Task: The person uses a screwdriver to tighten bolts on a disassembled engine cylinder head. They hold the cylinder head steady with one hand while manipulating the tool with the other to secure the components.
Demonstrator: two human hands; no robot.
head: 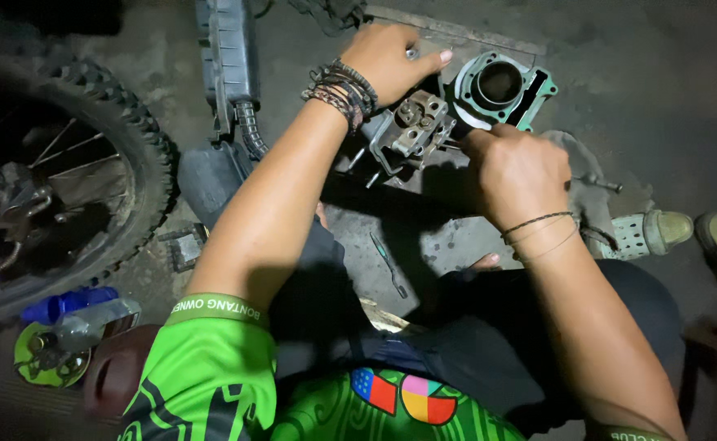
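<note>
Resting over the top of a grey metal cylinder head [414, 124], left hand [387, 59] with fingers spread, thumb stretched toward the green-rimmed cylinder block [499, 88] just beyond. Closed in a fist right beside the head, right hand [512, 167]; whatever sits inside that grip cannot be made out. Lying on the concrete floor [358, 253] nearer the body than both hands, a small screwdriver [388, 263]. Far off past the left forearm, a knobby motorcycle tyre [122, 139].

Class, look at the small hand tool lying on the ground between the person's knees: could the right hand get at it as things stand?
Probably yes, once freed: the right hand is busy at the cylinder head, but the small tool lies uncovered just below it.
</note>
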